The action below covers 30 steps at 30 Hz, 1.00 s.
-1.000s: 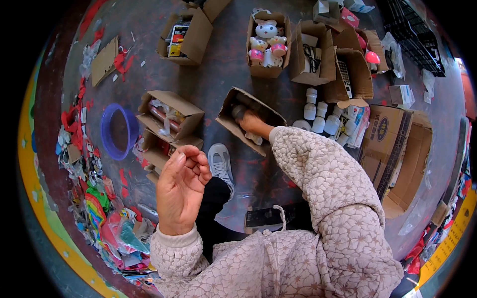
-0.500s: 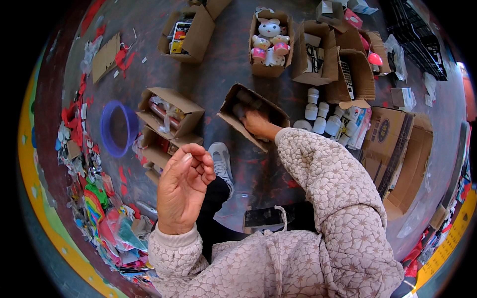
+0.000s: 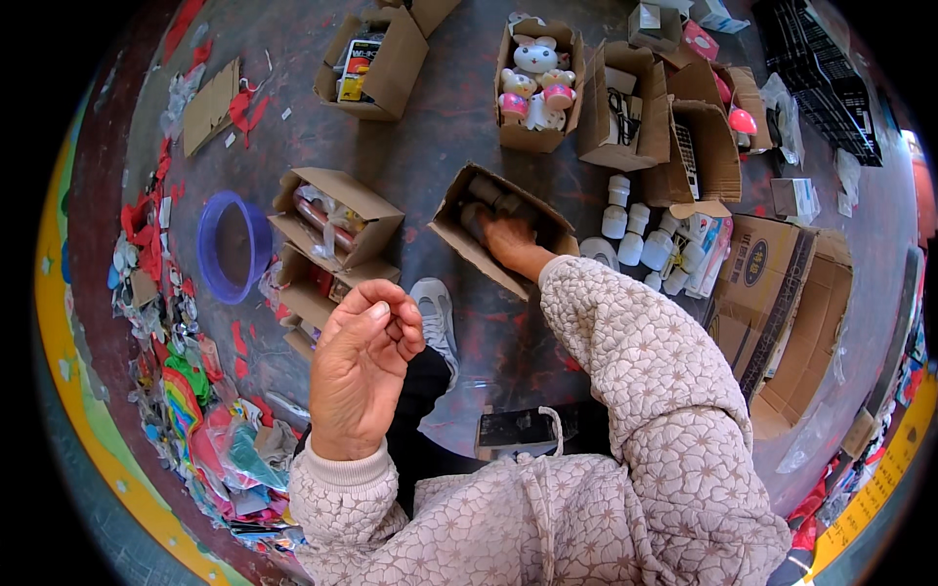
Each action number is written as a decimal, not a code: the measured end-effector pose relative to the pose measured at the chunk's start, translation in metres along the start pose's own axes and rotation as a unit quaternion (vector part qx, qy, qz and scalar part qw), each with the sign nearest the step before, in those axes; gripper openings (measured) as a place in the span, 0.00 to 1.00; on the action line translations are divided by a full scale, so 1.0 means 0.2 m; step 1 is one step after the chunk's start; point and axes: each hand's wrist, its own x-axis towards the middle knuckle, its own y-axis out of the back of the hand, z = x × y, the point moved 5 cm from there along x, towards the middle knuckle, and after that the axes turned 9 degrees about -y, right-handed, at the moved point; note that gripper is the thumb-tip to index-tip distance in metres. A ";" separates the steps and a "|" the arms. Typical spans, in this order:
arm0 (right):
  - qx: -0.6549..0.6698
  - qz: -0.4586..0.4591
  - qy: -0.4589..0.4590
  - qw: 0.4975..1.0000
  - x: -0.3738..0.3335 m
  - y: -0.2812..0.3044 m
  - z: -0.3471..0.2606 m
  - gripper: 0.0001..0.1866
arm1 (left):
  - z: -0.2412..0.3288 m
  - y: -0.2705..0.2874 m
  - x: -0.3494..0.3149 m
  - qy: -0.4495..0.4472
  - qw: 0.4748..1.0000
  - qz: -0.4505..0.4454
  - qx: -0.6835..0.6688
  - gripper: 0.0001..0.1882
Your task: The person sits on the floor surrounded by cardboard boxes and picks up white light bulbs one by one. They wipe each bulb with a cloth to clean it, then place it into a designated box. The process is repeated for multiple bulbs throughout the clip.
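Head view, the only one: right hand (image 3: 510, 239) is down inside an open cardboard box (image 3: 479, 261) on the floor, wrist over its near right edge. Pale, rounded pieces (image 3: 493, 195) lie in the box's shadowed far end, right at the fingers. Right grip: fingers bent downward, tips hidden, so cannot tell how far closed or whether it has hold of a piece. Left hand (image 3: 362, 376) is raised near the body, palm up, fingers loosely curled, thumb near the fingertips; nothing visible in that grip. White bottle-like pieces (image 3: 616, 207) stand and lie on the floor just right of the box, beside a large carton (image 3: 760, 256). Left side: a smaller carton (image 3: 373, 234) with plastic-wrapped stuff, then a purple basin (image 3: 260, 249). Step in hand looks like handling the box's contents; next move seems to call for a secure hold and a wrist kept clear of the cardboard walls.
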 end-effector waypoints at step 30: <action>-0.192 0.032 0.208 0.959 0.02 0.02 -0.09 0.20 | -0.13 0.07 0.02 0.060 0.997 0.026 0.050 0.09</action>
